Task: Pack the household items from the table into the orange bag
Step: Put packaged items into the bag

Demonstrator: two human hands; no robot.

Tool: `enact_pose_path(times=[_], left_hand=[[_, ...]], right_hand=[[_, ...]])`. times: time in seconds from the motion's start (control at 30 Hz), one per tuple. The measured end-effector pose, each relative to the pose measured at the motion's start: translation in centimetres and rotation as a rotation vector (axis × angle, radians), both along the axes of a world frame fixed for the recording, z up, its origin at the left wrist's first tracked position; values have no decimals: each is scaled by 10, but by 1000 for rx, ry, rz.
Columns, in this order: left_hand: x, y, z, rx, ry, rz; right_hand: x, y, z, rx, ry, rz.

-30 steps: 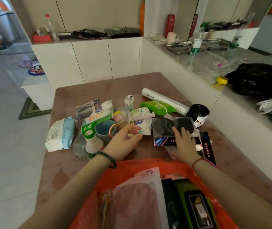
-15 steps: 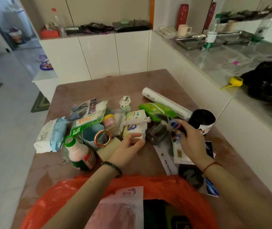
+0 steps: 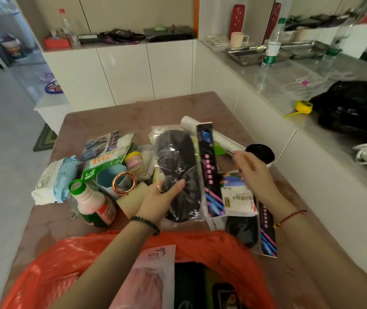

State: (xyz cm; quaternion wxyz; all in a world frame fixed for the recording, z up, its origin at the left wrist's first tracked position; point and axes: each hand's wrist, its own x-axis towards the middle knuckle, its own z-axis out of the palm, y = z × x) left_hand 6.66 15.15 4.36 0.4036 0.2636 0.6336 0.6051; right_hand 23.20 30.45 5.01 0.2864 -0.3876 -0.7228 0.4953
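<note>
The orange bag (image 3: pixel 211 248) gapes open at the table's near edge, with a pink packet (image 3: pixel 146 279) and dark items inside. Both hands hold up a clear packet with a black fabric item and a dark printed card (image 3: pixel 178 157) above the table. My left hand (image 3: pixel 162 197) grips its lower left, thumb on the front. My right hand (image 3: pixel 254 175) pinches its right edge. A white sachet (image 3: pixel 238 201) and a second similar packet (image 3: pixel 266 233) sit below my right hand.
On the table lie a green-capped pink bottle (image 3: pixel 93 206), wipes pack (image 3: pixel 53 179), green box (image 3: pixel 102 166), blue cup (image 3: pixel 107 178), copper ring (image 3: pixel 124 182), white roll (image 3: pixel 222 139) and black tub (image 3: pixel 260 152). A counter (image 3: pixel 289 85) runs along the right.
My right hand lifted the clear packet off the table and stood it up. My left hand left the small items and took hold of the packet's lower left.
</note>
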Motion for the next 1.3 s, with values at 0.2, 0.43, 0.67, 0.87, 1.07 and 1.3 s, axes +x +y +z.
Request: enact_pose_path(times=[0.2, 0.43, 0.67, 0.87, 1.07, 1.3], left_hand=[[-18, -23, -4, -45, -233, 127], [-17, -34, -5, -125, -360, 126], [-6, -33, -3, -202, -417, 113], [-2, -42, 0, -235, -468, 111], [-1, -58, 5, -196, -512, 97], [14, -67, 13, -92, -614, -24]], right_hand=[[25, 1, -99, 419, -1088, 328], [29, 2, -94, 517, -751, 89], [10, 16, -17, 508, -264, -130], [16, -9, -89, 558, -1140, 344], [14, -1, -95, 662, -718, 128], [22, -18, 4, 554, -26, -362]])
